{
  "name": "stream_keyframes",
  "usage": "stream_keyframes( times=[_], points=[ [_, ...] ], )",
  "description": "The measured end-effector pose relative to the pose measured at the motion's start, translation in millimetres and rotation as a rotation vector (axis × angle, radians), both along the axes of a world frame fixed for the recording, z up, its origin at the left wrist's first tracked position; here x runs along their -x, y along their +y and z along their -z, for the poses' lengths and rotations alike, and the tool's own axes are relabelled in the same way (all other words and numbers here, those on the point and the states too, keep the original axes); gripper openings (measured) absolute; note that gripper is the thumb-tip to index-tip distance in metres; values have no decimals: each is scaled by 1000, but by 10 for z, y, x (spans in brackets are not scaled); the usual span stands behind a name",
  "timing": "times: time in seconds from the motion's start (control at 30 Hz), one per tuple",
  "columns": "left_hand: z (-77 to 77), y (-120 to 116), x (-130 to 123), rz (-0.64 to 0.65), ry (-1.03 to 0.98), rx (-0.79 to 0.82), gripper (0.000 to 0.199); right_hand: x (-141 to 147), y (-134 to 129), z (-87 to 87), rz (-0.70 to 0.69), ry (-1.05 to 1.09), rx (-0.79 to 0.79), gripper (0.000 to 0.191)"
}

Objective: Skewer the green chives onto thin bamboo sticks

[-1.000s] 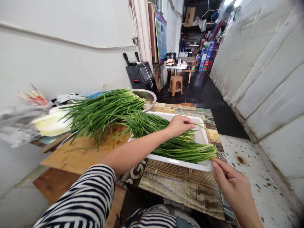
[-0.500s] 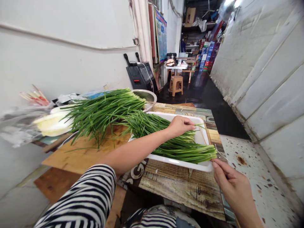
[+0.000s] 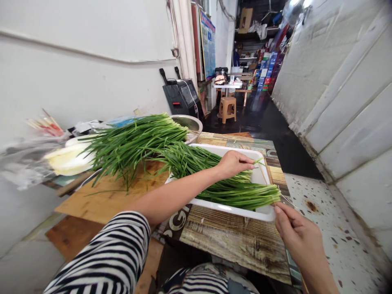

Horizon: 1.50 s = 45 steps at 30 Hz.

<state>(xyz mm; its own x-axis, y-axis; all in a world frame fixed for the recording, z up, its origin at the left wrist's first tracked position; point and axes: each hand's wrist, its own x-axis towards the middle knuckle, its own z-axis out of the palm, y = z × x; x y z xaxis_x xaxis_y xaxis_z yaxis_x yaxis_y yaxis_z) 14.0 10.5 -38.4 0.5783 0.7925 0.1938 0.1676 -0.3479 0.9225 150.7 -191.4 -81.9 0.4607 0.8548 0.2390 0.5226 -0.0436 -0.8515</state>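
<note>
A bundle of long green garlic chives point(image 3: 239, 195) lies in a white plastic tray point(image 3: 225, 208), its pale cut ends at the right rim. More chives point(image 3: 186, 161) lie behind it in the same tray. My left hand point(image 3: 234, 164) reaches over the tray in a closed pinch, with a thin green blade point(image 3: 259, 161) at its fingertips. Close by, a thin tan strand point(image 3: 263, 174) runs down toward the bundle. My right hand point(image 3: 298, 228) is closed at the tray's right front corner, thumb and finger pinching a thin strand beside the cut ends.
Another heap of chives point(image 3: 134, 141) lies on a wooden board point(image 3: 101, 204) at left. Behind it stands a metal bowl point(image 3: 186, 121). The tray rests on a wood-patterned table point(image 3: 232, 241). A brown stool point(image 3: 227, 110) and a black speaker-like case point(image 3: 183, 98) stand farther back.
Both hands stay nearly in place. The bundle's cut ends have shifted up very slightly, and the green blade at my left fingertips has changed its angle a little.
</note>
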Motion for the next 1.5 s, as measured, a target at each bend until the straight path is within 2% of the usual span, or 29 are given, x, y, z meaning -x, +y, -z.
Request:
stream_keyframes(
  times=[0.17,0.37,0.43,0.57,0.6,0.63,0.7,0.8,0.93,1.07,1.2,1.27,1.33,1.4,1.5],
  points=[
    [-51,-26,-4,19,-63,19,30,14,-1,4,24,2,-11,45],
    [-82,-31,37,127,-40,-153,27,36,-42,-24,36,-8,-16,44],
    [-130,-59,66,259,19,-174,24,41,-43,-41,42,-14,-23,45],
    [-302,-80,151,643,239,-131,24,30,-30,-66,13,-73,-45,43],
    [-331,-68,164,681,283,-130,25,23,-32,-66,-4,-101,-51,42],
    [-343,-50,168,667,319,-148,26,16,-38,-62,-19,-129,-56,41],
    [-303,-4,140,532,399,-241,26,3,-56,-50,-33,-174,-58,40],
    [-112,76,37,326,605,-466,22,-12,-81,-23,-19,-186,-54,41],
    [143,176,-52,165,902,-673,24,-30,-78,11,-19,-183,-54,42],
    [210,193,-30,96,983,-814,21,-41,-57,21,-29,-201,-58,41],
    [145,124,-42,145,924,-994,25,-45,-46,-1,-40,-201,-63,39],
    [91,113,-59,126,847,-974,27,-46,-42,-16,-39,-186,-60,39],
    [36,133,-62,70,712,-849,25,-47,-37,-28,-41,-163,-48,40],
    [-6,167,-47,52,521,-631,20,-48,-30,-35,-46,-140,-32,40],
    [-37,188,-16,115,286,-239,21,-49,-18,-31,-51,-94,-23,41]
  ],
)
